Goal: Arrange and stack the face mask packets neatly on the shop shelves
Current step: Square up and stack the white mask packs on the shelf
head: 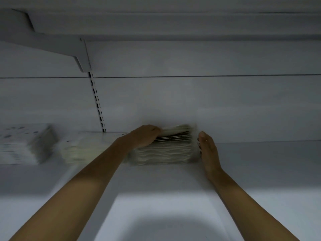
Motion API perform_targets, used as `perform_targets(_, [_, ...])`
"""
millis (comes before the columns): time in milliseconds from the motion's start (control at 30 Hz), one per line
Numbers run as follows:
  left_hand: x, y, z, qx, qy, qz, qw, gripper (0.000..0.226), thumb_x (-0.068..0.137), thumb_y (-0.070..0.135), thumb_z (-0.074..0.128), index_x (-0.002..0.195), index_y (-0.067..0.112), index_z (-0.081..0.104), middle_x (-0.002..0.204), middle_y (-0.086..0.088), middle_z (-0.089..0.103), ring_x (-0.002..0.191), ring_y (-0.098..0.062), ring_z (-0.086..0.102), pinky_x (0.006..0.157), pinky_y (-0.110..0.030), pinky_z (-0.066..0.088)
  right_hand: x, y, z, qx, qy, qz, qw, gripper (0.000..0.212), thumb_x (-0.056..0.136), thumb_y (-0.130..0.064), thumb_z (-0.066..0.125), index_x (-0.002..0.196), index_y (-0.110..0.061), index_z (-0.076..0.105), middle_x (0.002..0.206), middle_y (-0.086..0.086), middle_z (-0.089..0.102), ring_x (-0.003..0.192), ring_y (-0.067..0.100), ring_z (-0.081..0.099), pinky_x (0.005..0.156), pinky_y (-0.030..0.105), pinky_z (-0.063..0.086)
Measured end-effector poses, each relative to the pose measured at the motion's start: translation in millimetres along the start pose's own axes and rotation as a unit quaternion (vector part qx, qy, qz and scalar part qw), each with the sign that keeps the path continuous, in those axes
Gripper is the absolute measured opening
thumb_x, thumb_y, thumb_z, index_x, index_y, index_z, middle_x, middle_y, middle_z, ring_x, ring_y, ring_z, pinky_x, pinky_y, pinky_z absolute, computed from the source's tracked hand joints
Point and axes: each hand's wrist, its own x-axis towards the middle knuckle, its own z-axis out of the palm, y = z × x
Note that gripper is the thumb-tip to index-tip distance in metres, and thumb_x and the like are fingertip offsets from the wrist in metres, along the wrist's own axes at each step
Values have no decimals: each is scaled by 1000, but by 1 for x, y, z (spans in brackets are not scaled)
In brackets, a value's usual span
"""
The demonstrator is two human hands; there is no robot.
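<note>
A stack of pale face mask packets (pixel 165 152) sits on the white shelf (pixel 156 188), close to the back wall. My left hand (pixel 145 135) rests on the stack's upper left corner, fingers curled over the top packets. My right hand (pixel 207 150) stands flat and upright against the stack's right side, fingers together and pointing to the back. Two more stacks of packets lie to the left on the same shelf: a blurred one (pixel 76 150) beside my left forearm and a further one (pixel 26 145) at the left edge.
The shelf above (pixel 156 26) hangs overhead on a white bracket (pixel 81 58). A slotted upright rail (pixel 98 103) runs down the back wall. The shelf surface stretches to the right of the stack.
</note>
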Motion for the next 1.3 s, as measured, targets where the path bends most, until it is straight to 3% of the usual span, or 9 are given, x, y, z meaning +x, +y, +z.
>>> perform_targets(367, [-4, 2, -14, -149, 49, 1, 988, 34, 100, 31, 49, 128, 17, 61, 137, -1, 55, 123, -18, 50, 95, -17, 32, 1, 1, 2, 13, 11, -21, 1000, 12, 99, -39, 48, 100, -38, 59, 112, -7, 63, 116, 18, 57, 107, 39, 42])
perform_targets(667, [-8, 12, -14, -206, 108, -5, 972, 33, 101, 27, 46, 126, 12, 62, 115, -4, 60, 99, -16, 52, 82, -23, 37, -2, -6, 4, 60, 13, 5, 998, 19, 100, -37, 45, 107, -26, 60, 104, -6, 61, 100, 12, 57, 88, 24, 44])
perform_targets(767, [-10, 14, -11, -182, 157, 31, 970, 33, 103, 25, 42, 113, 4, 66, 101, -5, 60, 91, -18, 52, 72, -23, 36, -4, -6, 4, 45, 28, -3, 999, 22, 100, -38, 44, 111, -27, 59, 108, -7, 60, 110, 16, 55, 93, 26, 41])
perform_targets(900, [-14, 12, -9, -208, 356, 61, 909, 28, 102, 17, 41, 77, 13, 53, 63, 4, 44, 54, 0, 38, 49, -14, 28, -7, -6, 0, -46, 114, -84, 989, 40, 97, -37, 52, 131, -17, 53, 128, -1, 55, 119, 13, 51, 98, 25, 39])
perform_targets(1000, [-19, 15, -11, -328, 403, 52, 853, 35, 102, 15, 40, 68, 16, 44, 58, 5, 35, 47, -1, 31, 47, -14, 24, -16, -20, 0, -76, 155, -180, 968, 46, 90, -50, 58, 123, -18, 57, 116, -2, 59, 106, 7, 55, 90, 23, 43])
perform_targets(1067, [-24, 19, -10, -329, 414, 59, 847, 29, 103, 14, 40, 76, 14, 51, 60, 6, 39, 49, -1, 34, 48, -14, 27, -26, -39, 9, -57, 111, -217, 968, 42, 86, -57, 57, 103, -19, 63, 88, -4, 64, 80, 2, 59, 75, 21, 46])
perform_targets(1133, [-37, 25, -6, -244, 459, 117, 846, 24, 103, 17, 40, 90, 12, 60, 62, 7, 48, 53, -1, 43, 51, -16, 34, -41, -68, 22, 12, -7, -147, 989, 52, 85, -65, 50, 93, -16, 67, 69, 3, 67, 67, 10, 64, 72, 27, 50])
perform_targets(1233, [-56, 26, 7, 28, 492, 271, 827, 28, 95, 15, 48, 112, 9, 69, 98, -6, 73, 84, -16, 68, 74, -29, 53, -55, -107, 30, 163, -227, 92, 956, 88, 63, -80, 33, 115, -16, 64, 99, 12, 74, 95, 25, 70, 90, 42, 51])
perform_targets(1300, [-64, 21, 19, 207, 480, 336, 784, 27, 91, 11, 57, 114, 12, 71, 120, -6, 68, 108, -22, 66, 92, -35, 50, -55, -118, 27, 248, -283, 134, 917, 72, 70, -67, 50, 114, -12, 67, 112, 15, 70, 102, 27, 68, 89, 46, 54])
